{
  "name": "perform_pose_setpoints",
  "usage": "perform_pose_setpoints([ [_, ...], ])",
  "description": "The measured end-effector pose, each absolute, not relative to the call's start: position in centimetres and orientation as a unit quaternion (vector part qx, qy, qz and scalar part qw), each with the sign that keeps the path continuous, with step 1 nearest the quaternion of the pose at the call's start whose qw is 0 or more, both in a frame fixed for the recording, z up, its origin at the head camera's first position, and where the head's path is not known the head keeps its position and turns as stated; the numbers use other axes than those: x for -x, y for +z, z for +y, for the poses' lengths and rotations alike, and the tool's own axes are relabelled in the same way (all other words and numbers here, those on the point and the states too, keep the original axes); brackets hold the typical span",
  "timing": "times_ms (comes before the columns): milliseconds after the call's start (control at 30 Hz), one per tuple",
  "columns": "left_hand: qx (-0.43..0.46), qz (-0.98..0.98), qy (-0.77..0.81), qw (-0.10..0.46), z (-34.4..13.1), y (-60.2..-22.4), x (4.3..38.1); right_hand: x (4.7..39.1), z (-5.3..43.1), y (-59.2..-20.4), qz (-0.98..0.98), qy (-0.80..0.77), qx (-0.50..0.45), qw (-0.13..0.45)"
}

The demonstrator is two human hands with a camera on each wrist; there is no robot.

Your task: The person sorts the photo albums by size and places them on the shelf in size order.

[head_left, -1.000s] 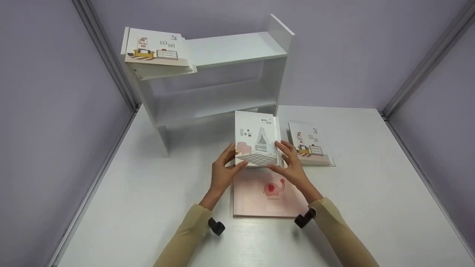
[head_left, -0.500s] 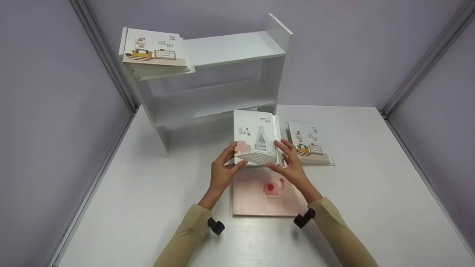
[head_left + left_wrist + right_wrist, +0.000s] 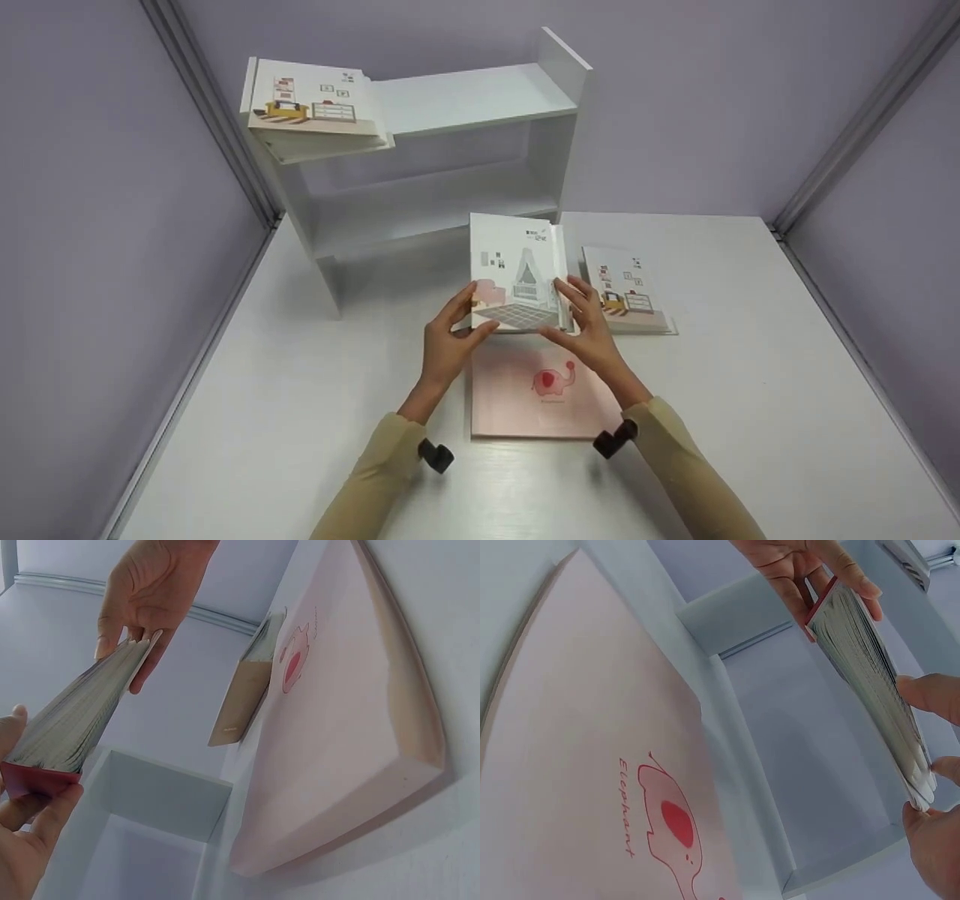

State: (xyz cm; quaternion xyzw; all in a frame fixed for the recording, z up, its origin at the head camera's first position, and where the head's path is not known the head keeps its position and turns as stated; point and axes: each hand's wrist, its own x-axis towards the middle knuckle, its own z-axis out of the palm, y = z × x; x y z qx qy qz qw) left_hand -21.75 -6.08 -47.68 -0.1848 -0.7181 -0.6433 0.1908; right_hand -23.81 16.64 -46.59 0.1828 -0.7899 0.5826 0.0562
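Observation:
A small thick book [image 3: 517,262], its white cover printed with a grey tent and a checked rug, is held tilted above the table by both hands. My left hand [image 3: 448,339] grips its left edge, thumb on the front cover. On the right edge, my right hand [image 3: 590,330] grips it the same way. The left wrist view shows the red spine [image 3: 41,778] at the left hand and the page edges [image 3: 82,709]. Below lies a larger pink book [image 3: 510,397] with a red elephant, partly hidden by the right forearm.
A white two-tier shelf [image 3: 465,97] stands at the back left, with a stack of books [image 3: 315,97] on its top left end. Another white book [image 3: 626,289] with a yellow sofa print lies on the table [image 3: 772,405] to the right. Walls close in both sides.
Both hands have raised the small book slightly, away from the pink book and toward the shelf. The hold looks the same. Other things stay where they were.

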Motion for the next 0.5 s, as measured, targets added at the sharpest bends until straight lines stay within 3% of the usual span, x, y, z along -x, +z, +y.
perform_pose_setpoints([
  [500,0.193,-0.705,-0.652,0.2,-6.28,-47.21,21.78,23.98,16.39,-45.85,-0.786,0.584,-0.193,0.064],
])
